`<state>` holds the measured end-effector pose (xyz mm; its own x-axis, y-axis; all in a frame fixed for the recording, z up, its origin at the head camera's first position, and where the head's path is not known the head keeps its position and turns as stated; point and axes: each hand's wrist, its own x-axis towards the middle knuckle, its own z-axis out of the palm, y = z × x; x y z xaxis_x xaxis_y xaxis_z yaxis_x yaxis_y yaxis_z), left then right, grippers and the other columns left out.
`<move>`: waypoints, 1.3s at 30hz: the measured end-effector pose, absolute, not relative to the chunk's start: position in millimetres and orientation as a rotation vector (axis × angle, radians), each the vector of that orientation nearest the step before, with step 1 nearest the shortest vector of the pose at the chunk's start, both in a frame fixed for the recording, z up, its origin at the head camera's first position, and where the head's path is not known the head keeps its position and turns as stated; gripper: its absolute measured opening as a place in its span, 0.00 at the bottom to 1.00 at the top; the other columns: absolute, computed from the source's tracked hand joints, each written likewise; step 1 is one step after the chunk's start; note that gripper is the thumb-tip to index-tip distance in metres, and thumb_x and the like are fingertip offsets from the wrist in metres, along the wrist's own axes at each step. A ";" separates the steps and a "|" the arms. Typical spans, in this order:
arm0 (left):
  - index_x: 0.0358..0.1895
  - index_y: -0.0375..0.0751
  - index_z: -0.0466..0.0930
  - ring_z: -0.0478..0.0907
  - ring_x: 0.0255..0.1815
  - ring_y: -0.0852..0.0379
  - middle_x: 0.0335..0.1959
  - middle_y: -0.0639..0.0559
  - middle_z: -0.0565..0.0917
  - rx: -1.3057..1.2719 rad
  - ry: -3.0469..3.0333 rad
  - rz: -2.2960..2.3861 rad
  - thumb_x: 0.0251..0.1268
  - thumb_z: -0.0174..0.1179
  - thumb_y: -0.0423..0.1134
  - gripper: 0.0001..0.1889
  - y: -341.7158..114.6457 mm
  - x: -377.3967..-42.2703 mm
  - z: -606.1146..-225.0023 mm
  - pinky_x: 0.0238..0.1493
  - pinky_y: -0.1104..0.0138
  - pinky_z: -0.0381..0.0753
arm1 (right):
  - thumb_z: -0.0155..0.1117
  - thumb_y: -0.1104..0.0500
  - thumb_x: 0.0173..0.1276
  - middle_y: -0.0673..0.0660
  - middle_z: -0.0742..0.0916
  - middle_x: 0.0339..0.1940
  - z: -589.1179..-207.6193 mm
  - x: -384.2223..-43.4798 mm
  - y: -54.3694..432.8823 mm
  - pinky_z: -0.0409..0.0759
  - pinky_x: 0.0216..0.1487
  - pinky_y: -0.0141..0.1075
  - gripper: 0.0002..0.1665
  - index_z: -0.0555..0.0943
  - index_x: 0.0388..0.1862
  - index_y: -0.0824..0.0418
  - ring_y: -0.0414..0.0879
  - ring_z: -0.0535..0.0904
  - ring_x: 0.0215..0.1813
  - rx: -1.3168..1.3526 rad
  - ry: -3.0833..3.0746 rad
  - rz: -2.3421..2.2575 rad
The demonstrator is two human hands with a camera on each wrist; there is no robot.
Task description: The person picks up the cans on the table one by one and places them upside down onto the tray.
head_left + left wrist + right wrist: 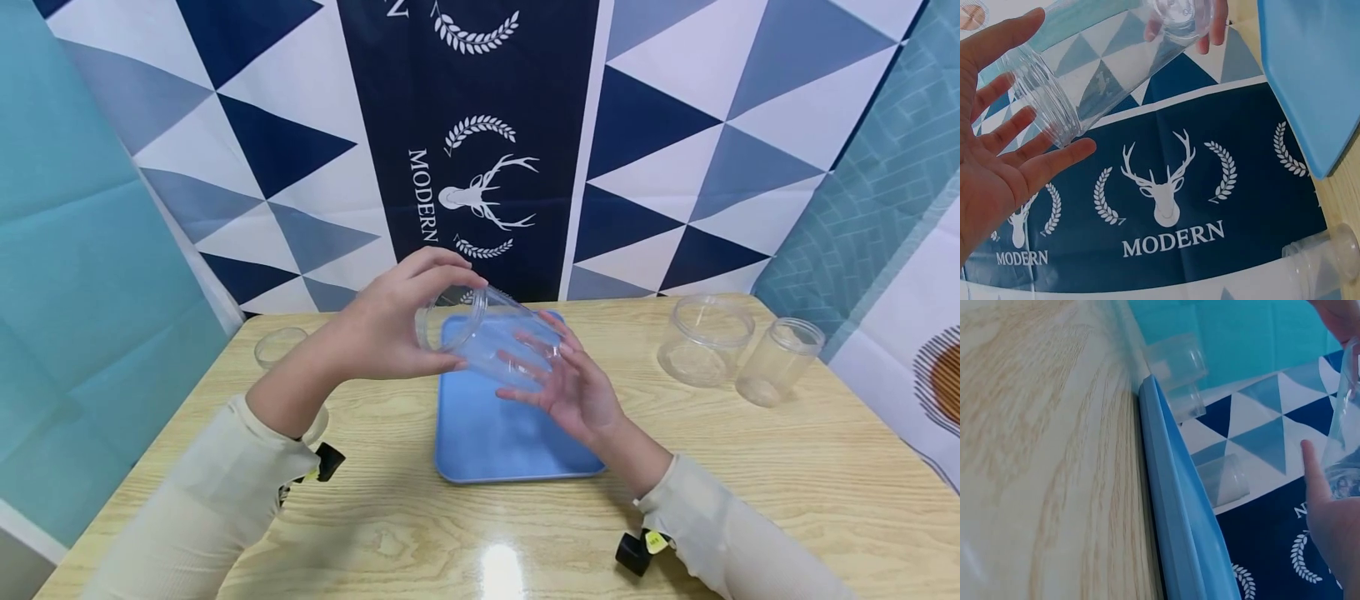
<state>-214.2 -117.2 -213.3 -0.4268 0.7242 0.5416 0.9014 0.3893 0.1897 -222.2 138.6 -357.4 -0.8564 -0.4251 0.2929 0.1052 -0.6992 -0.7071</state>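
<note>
Across the back: a tall navy, grey-blue and white cloth (277, 150) printed with triangles and deer heads, with a plain teal cloth (82, 275) on the left

Tabletop: a pale wood-grained table (390, 533), a bright spot of glare near its front

Tray: a shallow light-blue rectangular tray (517, 454) with rounded corners, lying flat near the table's middle

Jar in hand: a clear plastic cylindrical jar with a ridged neck (487, 348), raised above the tray between both hands

Key relation: the jar's long axis slopes from the neck, higher at the left, down to the base at the right; the left hand (382, 325) is nearer the mouth, the right hand (577, 396) nearer the base, and this tilt seems to matter most

Left fingers: curved round the neck with the thumb, gripping it

Right fingers: spread and fairly straight about the base, some showing through the clear wall

Right of the tray: a squat, wide, clear plastic jar (701, 346) just beside a slimmer clear plastic jar (776, 367)

Hard to make out: two clear containers (276, 345) at the left, partly behind the left arm; any lid on the raised jar; its far end, cut off in the right wrist view
</note>
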 end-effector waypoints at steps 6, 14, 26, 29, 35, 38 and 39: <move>0.61 0.40 0.75 0.67 0.62 0.54 0.60 0.48 0.72 -1.412 -2.246 -0.668 0.40 0.80 0.42 0.39 -114.9 -216.3 -215.2 0.58 0.61 0.76 | 0.36 0.56 0.78 0.61 0.66 0.71 -355.7 -222.2 139.8 0.76 0.55 0.60 0.27 0.55 0.74 0.44 0.60 0.70 0.67 -0.632 1.057 -2.613; 0.62 0.41 0.75 0.67 0.63 0.52 0.61 0.47 0.71 -1.409 -2.249 -0.705 0.41 0.80 0.42 0.39 -112.2 -217.4 -218.0 0.58 0.60 0.76 | 0.35 0.56 0.78 0.61 0.69 0.69 -356.9 -222.8 144.6 0.78 0.53 0.59 0.26 0.58 0.73 0.44 0.60 0.72 0.66 -0.642 1.104 -2.616; 0.70 0.41 0.67 0.64 0.68 0.52 0.67 0.47 0.68 -1.386 -2.268 -0.713 0.41 0.80 0.47 0.48 -112.0 -219.2 -224.5 0.63 0.57 0.72 | 0.38 0.54 0.77 0.60 0.71 0.66 -357.5 -222.4 150.0 0.80 0.50 0.56 0.30 0.51 0.76 0.49 0.59 0.74 0.64 -0.671 1.154 -2.603; 0.70 0.41 0.65 0.64 0.68 0.52 0.67 0.46 0.68 -1.365 -2.280 -0.751 0.40 0.81 0.46 0.49 -114.5 -219.8 -226.1 0.61 0.58 0.74 | 0.39 0.54 0.77 0.61 0.72 0.66 -358.3 -222.9 152.4 0.80 0.50 0.56 0.31 0.49 0.76 0.51 0.60 0.74 0.64 -0.668 1.162 -2.608; 0.71 0.40 0.64 0.66 0.66 0.53 0.67 0.46 0.67 -1.311 -2.319 -0.813 0.41 0.81 0.43 0.49 -121.5 -221.5 -230.1 0.56 0.59 0.78 | 0.38 0.55 0.78 0.62 0.73 0.66 -358.7 -224.0 158.9 0.81 0.49 0.57 0.27 0.55 0.74 0.49 0.62 0.73 0.65 -0.659 1.126 -2.637; 0.70 0.40 0.65 0.67 0.64 0.52 0.66 0.45 0.67 -1.278 -2.335 -0.822 0.41 0.81 0.41 0.48 -125.1 -223.3 -233.1 0.57 0.59 0.78 | 0.39 0.54 0.78 0.64 0.72 0.67 -358.5 -224.9 162.3 0.81 0.49 0.57 0.25 0.58 0.73 0.48 0.62 0.72 0.65 -0.663 1.128 -2.644; 0.70 0.40 0.65 0.67 0.64 0.52 0.65 0.45 0.67 -1.264 -2.342 -0.820 0.41 0.80 0.40 0.48 -126.4 -224.1 -234.2 0.57 0.59 0.78 | 0.40 0.53 0.78 0.64 0.71 0.68 -358.4 -225.2 163.3 0.80 0.49 0.57 0.25 0.60 0.72 0.47 0.63 0.72 0.65 -0.662 1.137 -2.646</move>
